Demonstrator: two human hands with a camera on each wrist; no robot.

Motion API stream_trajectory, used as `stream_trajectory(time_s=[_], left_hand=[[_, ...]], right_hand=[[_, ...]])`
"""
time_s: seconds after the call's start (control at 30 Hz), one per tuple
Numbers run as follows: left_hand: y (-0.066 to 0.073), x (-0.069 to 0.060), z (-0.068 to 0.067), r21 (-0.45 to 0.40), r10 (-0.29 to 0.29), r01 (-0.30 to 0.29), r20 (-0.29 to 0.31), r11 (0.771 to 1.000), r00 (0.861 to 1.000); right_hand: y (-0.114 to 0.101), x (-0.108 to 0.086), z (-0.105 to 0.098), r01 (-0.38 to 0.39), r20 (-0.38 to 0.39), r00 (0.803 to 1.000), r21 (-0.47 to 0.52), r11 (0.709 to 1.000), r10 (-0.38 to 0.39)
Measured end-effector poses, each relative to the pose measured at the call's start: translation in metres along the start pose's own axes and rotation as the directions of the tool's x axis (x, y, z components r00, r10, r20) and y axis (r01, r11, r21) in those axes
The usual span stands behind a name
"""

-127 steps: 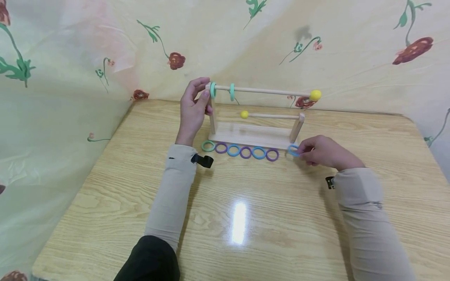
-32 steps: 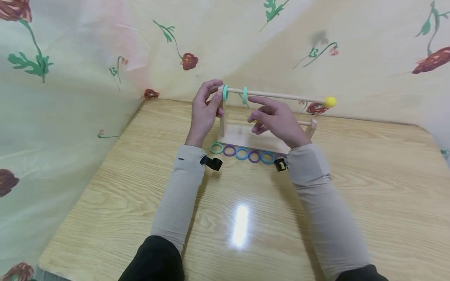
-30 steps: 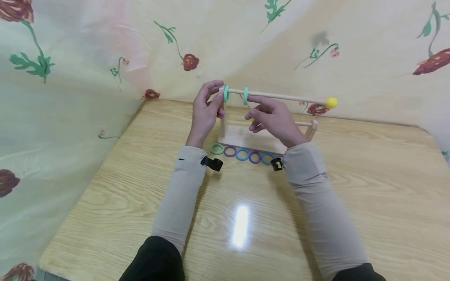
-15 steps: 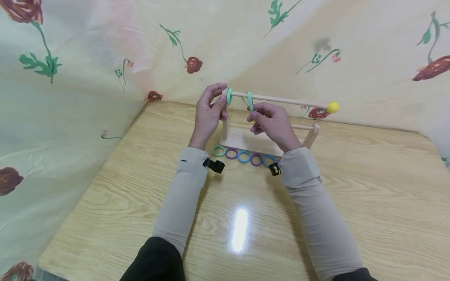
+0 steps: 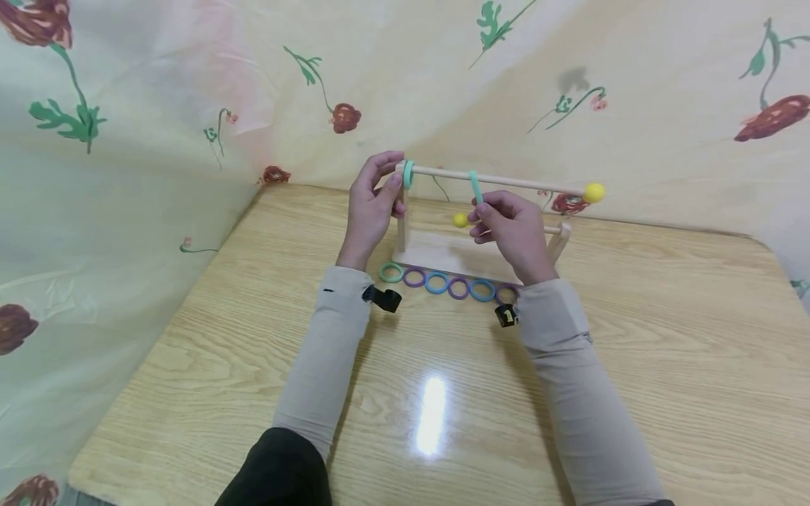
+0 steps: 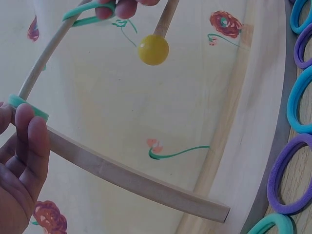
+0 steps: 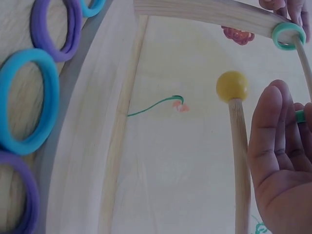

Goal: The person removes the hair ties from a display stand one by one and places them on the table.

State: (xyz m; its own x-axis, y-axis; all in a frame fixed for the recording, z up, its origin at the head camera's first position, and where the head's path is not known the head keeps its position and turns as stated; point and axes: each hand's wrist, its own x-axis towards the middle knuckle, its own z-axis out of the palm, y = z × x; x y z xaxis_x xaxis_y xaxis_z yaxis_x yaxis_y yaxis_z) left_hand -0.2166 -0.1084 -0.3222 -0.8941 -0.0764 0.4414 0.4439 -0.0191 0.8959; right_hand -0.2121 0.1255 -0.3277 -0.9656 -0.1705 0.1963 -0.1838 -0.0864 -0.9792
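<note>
A wooden rack (image 5: 436, 253) has two rods tipped with yellow balls. My left hand (image 5: 370, 207) grips the top of its left post, beside a mint green hair tie (image 5: 408, 174) looped on the upper rod (image 5: 525, 183). My right hand (image 5: 515, 228) pinches a second mint green hair tie (image 5: 477, 187) between thumb and fingers. That tie hangs around the upper rod and is pulled downward, stretched long in the left wrist view. The lower rod's yellow ball (image 7: 232, 87) is close to my right fingers. My right hand hides part of the lower rod.
Along the rack's front edge lies a row of hair ties on the table (image 5: 253, 351): a green one (image 5: 391, 273), then purple ones (image 5: 414, 277) and blue ones (image 5: 436, 282) alternating. A floral sheet (image 5: 405, 84) hangs behind.
My right hand has left a blue hair tie at the row's right end and reached the upper rod. It has pinched the second green tie and slid it right. My left hand stays on the post.
</note>
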Motion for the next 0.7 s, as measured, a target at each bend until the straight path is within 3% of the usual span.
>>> stream_trajectory(time_s=[0.7], left_hand=[[0.0, 0.0, 0.001, 0.001, -0.009, 0.009, -0.004, 1.0, 1.0]], right_hand=[[-0.01, -0.025, -0.04, -0.039, -0.115, 0.993, -0.065, 0.997, 0.031]])
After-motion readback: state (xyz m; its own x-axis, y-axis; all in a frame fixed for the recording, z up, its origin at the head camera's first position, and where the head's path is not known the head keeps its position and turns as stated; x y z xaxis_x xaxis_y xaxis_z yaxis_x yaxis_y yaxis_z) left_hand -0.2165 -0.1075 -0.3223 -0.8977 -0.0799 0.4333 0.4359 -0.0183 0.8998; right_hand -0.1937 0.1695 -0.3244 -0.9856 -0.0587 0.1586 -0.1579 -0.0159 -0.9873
